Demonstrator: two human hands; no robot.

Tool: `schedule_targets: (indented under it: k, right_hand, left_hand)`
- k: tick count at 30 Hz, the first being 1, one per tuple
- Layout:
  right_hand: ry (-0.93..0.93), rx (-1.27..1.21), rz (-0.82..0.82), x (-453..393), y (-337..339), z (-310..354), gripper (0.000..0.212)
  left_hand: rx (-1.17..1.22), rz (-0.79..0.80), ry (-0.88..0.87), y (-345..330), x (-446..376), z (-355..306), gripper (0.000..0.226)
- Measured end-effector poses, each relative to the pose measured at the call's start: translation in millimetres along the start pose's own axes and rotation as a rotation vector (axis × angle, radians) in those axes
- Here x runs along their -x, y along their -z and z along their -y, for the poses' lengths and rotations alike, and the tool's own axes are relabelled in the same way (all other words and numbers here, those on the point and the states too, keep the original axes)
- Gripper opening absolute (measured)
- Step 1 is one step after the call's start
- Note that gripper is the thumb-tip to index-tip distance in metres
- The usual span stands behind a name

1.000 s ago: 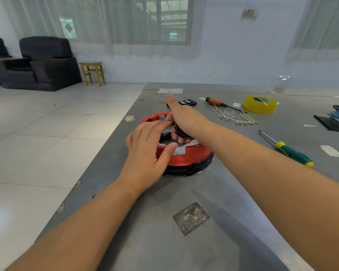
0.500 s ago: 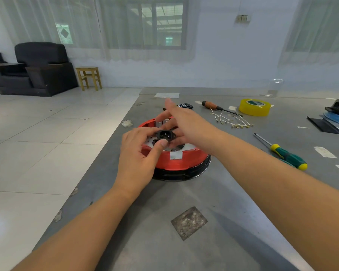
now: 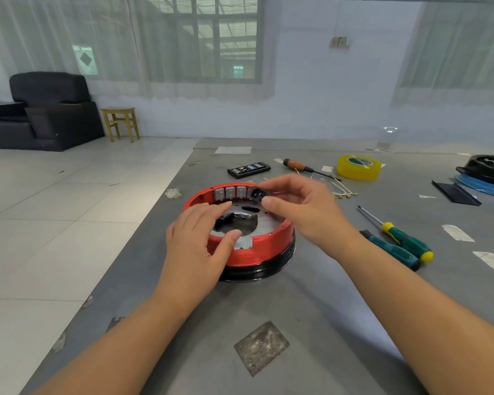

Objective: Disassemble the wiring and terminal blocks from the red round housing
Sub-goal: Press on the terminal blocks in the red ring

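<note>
The red round housing (image 3: 257,249) sits on a black base in the middle of the grey table, its open top showing a grey metal plate. Several grey terminal blocks (image 3: 230,193) line its far inner wall. My right hand (image 3: 303,206) pinches a small black socket piece (image 3: 257,193) between thumb and forefinger just right of those blocks. My left hand (image 3: 200,240) rests on the housing's near left rim, fingers loosely curved over the plate and thumb on the red wall.
Two green-handled screwdrivers (image 3: 402,243) lie right of the housing. Behind it are loose white wires (image 3: 340,192), a brown-handled screwdriver (image 3: 300,166), a yellow tape roll (image 3: 358,167) and a black remote-like bit case (image 3: 248,169). The table edge (image 3: 143,243) drops to tiled floor at left.
The right hand lifted the black socket piece from the housing's centre toward the far wall. The left hand let go of it and settled on the rim. The camera moved closer.
</note>
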State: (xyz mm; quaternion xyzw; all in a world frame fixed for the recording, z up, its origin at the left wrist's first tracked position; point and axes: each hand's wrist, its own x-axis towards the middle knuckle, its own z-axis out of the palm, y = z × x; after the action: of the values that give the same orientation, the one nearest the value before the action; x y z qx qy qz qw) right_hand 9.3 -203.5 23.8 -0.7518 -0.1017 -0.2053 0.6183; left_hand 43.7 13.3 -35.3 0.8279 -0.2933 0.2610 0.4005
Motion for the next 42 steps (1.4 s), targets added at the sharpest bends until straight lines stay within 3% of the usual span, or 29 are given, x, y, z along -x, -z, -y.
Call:
schedule_targets:
  k: [4, 7, 10, 19, 24, 30, 35, 37, 40, 42]
  right_hand:
    - [-0.081, 0.209, -0.363, -11, 40, -29, 0.020]
    - [-0.191, 0.355, -0.417, -23, 68, -54, 0.019]
    - [-0.300, 0.522, -0.379, -45, 86, -69, 0.021]
    - [-0.437, 1.015, -0.046, -118, 97, -98, 0.036]
    - [-0.509, 1.151, 0.016, -138, 98, -112, 0.042]
    - [-0.554, 1.127, 0.002, -145, 97, -120, 0.031]
    - [-0.535, 1.157, 0.008, -143, 97, -120, 0.051]
    - [-0.453, 1.113, -0.114, -137, 95, -114, 0.047]
    - [-0.269, 0.821, -0.384, -117, 86, -99, 0.030]
    - [-0.165, 0.701, -0.424, -97, 76, -85, 0.023]
  left_hand:
    - [-0.304, -0.006, -0.305, -9, -1, -10, 0.033]
    - [-0.515, 0.071, -0.385, -20, -15, -24, 0.032]
    - [-0.626, 0.120, -0.336, -32, -24, -35, 0.039]
    - [-0.566, -0.046, -0.334, -57, -19, -19, 0.037]
    - [-0.525, -0.093, -0.350, -60, -19, -15, 0.036]
    - [-0.528, -0.098, -0.337, -62, -21, -16, 0.035]
    - [-0.505, -0.061, -0.321, -60, -20, -15, 0.032]
    - [-0.502, -0.033, -0.316, -59, -20, -15, 0.034]
    - [-0.521, -0.005, -0.324, -56, -19, -16, 0.038]
    - [-0.526, -0.009, -0.333, -55, -20, -16, 0.038]
